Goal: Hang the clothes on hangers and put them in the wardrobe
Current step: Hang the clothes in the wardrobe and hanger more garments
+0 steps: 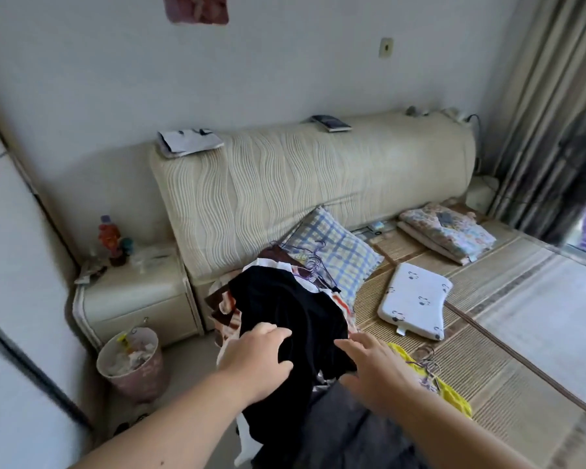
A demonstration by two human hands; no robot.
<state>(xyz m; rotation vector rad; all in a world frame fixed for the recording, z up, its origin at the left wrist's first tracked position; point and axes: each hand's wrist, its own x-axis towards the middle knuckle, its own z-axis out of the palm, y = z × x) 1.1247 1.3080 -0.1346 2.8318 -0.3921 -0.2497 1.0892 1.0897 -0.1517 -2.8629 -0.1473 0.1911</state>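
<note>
Black garment [285,309] tops the clothes pile at the bed's edge. Left hand [257,353] rests flat on it, fingers spread, gripping nothing. Right hand [372,370] hovers just beside, likewise open. Judged light, limp, not fragile — best gathered at collar or shoulders. Wire hangers [430,365] lie to the right.

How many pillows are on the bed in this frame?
2: a checked pillow leaning on the headboard, a white pillow flat on the mat. Clothes could hide more.
</note>
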